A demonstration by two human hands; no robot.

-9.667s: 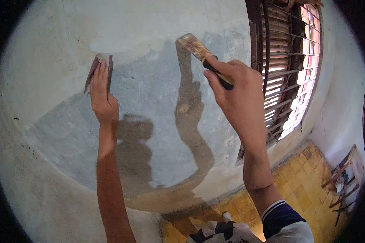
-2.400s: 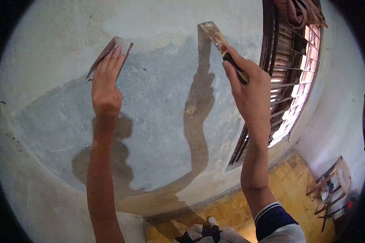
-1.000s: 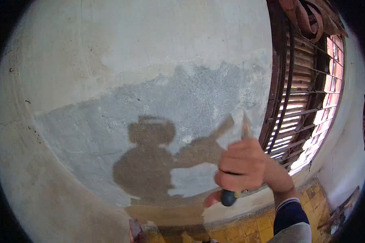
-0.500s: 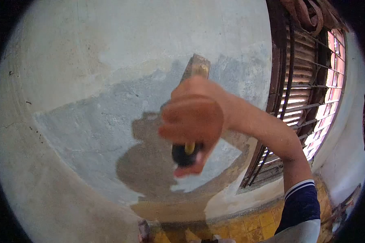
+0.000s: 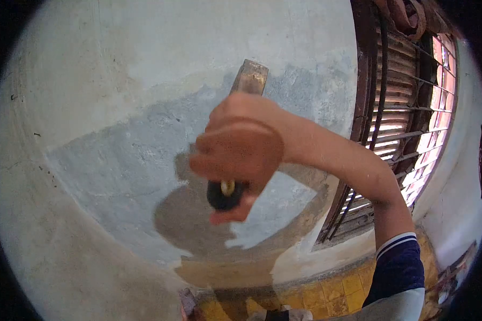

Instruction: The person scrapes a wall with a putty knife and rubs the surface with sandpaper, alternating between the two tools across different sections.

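The scraper [image 5: 251, 80] is found near the centre, and its handle is gripped firmly by the curled right hand [image 5: 241, 144]; the butt is turned to 7 o'clock and the blade to 1 o'clock, presumably so that pressure can be given along the handle toward the wall [image 5: 171, 43]. Whether the blade is touched to it cannot be told. At 7 o'clock, a brownish sheet [image 5: 188, 300] is partly seen, but the state of the left hand cannot be told. Compared with half a second ago, the scraper is shifted slightly toward 10 o'clock.
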